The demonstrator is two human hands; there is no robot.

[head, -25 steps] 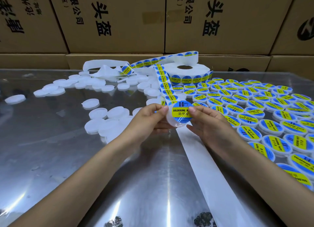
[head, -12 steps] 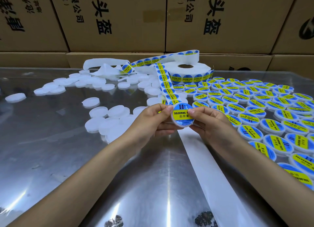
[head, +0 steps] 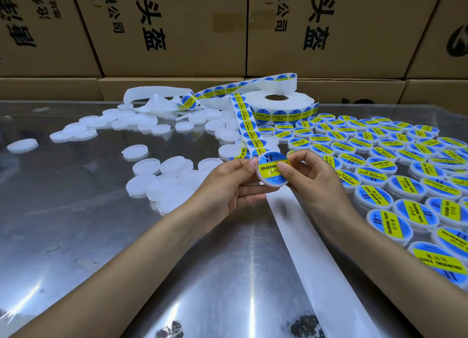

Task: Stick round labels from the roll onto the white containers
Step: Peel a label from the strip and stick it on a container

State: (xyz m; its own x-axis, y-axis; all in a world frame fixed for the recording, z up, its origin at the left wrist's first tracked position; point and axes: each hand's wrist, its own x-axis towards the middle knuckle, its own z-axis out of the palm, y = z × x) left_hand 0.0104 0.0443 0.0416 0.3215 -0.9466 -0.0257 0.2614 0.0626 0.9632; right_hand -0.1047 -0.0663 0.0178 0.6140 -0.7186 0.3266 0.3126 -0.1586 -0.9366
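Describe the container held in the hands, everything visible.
The container is a flat round white plastic tub, tilted toward the camera above the metal table. A blue-and-yellow label reading SOLDERING covers its top. The left hand pinches its left edge, the right hand presses the label's right side.

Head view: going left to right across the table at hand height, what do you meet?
Lone white container → cluster of unlabelled containers → left hand → container being labelled → right hand → rows of labelled containers.
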